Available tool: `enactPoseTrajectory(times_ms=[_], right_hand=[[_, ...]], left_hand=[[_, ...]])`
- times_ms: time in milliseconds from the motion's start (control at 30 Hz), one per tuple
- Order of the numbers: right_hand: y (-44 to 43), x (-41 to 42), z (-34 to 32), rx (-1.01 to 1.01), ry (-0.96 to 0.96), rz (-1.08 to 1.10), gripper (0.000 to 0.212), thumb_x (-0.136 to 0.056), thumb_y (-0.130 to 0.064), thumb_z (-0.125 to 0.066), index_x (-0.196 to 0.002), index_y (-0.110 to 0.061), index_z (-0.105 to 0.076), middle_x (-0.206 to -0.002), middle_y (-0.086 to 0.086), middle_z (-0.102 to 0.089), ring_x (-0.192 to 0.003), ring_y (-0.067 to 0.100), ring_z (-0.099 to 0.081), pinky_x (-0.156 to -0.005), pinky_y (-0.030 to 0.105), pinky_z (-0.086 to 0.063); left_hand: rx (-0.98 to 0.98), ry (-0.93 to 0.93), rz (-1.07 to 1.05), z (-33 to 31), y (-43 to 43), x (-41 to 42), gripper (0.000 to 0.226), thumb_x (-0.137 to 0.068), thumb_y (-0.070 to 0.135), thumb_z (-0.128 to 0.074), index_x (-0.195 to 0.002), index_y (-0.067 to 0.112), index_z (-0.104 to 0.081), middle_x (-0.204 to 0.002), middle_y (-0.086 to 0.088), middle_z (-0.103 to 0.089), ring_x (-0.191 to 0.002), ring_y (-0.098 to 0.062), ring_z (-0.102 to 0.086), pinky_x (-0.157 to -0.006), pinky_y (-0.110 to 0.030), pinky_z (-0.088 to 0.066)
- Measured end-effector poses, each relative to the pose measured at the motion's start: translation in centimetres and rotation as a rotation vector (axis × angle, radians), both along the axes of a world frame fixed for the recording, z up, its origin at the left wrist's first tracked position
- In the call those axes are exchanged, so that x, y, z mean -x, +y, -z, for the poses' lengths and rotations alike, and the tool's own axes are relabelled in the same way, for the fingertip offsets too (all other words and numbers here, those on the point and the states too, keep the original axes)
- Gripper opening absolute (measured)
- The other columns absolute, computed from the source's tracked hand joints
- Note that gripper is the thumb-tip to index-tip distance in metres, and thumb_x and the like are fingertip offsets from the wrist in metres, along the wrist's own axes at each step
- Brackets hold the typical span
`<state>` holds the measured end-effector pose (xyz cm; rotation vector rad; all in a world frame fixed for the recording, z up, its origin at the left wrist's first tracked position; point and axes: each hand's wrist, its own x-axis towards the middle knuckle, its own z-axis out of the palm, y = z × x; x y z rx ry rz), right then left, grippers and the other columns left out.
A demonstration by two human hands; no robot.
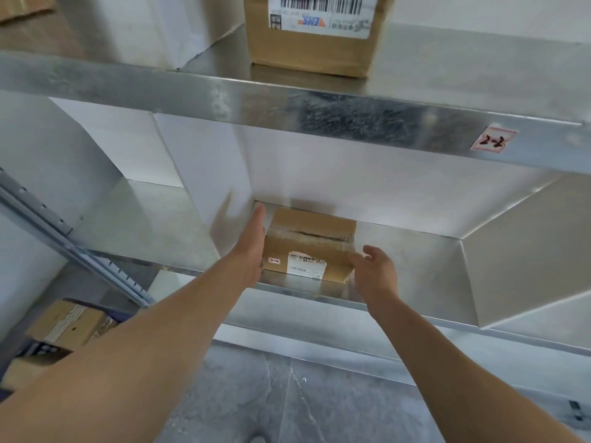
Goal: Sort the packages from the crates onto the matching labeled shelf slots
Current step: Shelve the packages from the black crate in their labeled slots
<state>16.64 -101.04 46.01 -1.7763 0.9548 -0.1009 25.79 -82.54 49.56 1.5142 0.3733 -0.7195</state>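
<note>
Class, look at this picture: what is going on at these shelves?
A person has both hands at a small cardboard box resting on the lower metal shelf. The left hand lies flat, fingers straight, against the box's left side. The right hand is at its right front corner with loose fingers; whether it touches is unclear. A bigger labelled box stands on the shelf above, and more boxes sit low on the left.

small box (308,247) on metal shelf (399,260)
</note>
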Motion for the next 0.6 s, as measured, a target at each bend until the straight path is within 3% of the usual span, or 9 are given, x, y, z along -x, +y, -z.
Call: enactPoseTrajectory(times_ms=[100,233,367,433,500,600], right_hand=[[0.1,0.2,-1.5,0.047,-0.068,-0.025,0.054,-0.101,-0.03,-0.061,-0.152,-0.016,-0.048,-0.145,0.01,-0.06,-0.13,0.026,-0.057,-0.103,0.033,-0.041],[0.7,0.7,-3.4,0.078,-0.154,-0.047,0.052,-0.102,-0.03,-0.06,-0.151,-0.017,-0.05,-0.137,0.006,-0.063,-0.109,0.02,-0.058,-0.09,0.025,-0.038],[1.8,1.6,-4.7,0.079,-0.286,-0.06,0.045,-0.098,-0.026,-0.061,-0.143,-0.02,-0.059,-0.138,-0.002,-0.064,-0.126,0.017,-0.058,-0.099,0.027,-0.041],[2.7,2.3,-5.6,0.073,-0.342,-0.078,0.034,-0.097,-0.021,-0.06,-0.129,-0.019,-0.07,-0.118,-0.007,-0.07,-0.113,0.014,-0.063,-0.093,0.025,-0.043],[3.7,2.7,-6.3,0.061,-0.389,-0.1,0.019,-0.094,-0.021,-0.06,-0.1,-0.016,-0.077,-0.094,-0.003,-0.074,-0.092,0.018,-0.065,-0.081,0.031,-0.047],[5.6,3.4,-7.4,0.057,-0.422,-0.149,0.034,-0.083,-0.035,-0.057,-0.081,-0.003,-0.07,-0.082,0.019,-0.068,-0.077,0.027,-0.06,-0.073,0.037,-0.049]], left_hand=[[0.039,-0.055,-0.063,-1.3,0.1,1.0,0.084,-0.096,0.074,-0.028,-0.161,0.021,-0.019,-0.168,0.001,-0.017,-0.154,-0.019,-0.015,-0.12,-0.042,-0.016],[0.03,-0.128,-0.119,-2.3,0.4,2.4,0.083,-0.094,0.076,-0.03,-0.16,0.024,-0.025,-0.166,0.003,-0.021,-0.154,-0.02,-0.014,-0.124,-0.047,-0.011],[0.054,-0.186,-0.102,-3.5,0.7,4.2,0.077,-0.097,0.072,-0.03,-0.155,0.022,-0.037,-0.161,0.002,-0.032,-0.152,-0.019,-0.021,-0.123,-0.048,-0.014],[0.057,-0.195,-0.106,-4.0,1.1,5.2,0.071,-0.097,0.072,-0.029,-0.14,0.022,-0.054,-0.148,0.0,-0.048,-0.148,-0.02,-0.03,-0.122,-0.05,-0.017],[0.07,-0.198,-0.108,-4.2,1.8,6.1,0.065,-0.096,0.074,-0.028,-0.118,0.025,-0.064,-0.124,0.002,-0.061,-0.142,-0.022,-0.038,-0.12,-0.052,-0.021],[0.096,-0.208,-0.094,-4.3,3.4,7.4,0.071,-0.096,0.074,-0.026,-0.12,0.021,-0.066,-0.117,0.001,-0.066,-0.134,-0.024,-0.043,-0.115,-0.052,-0.024]])
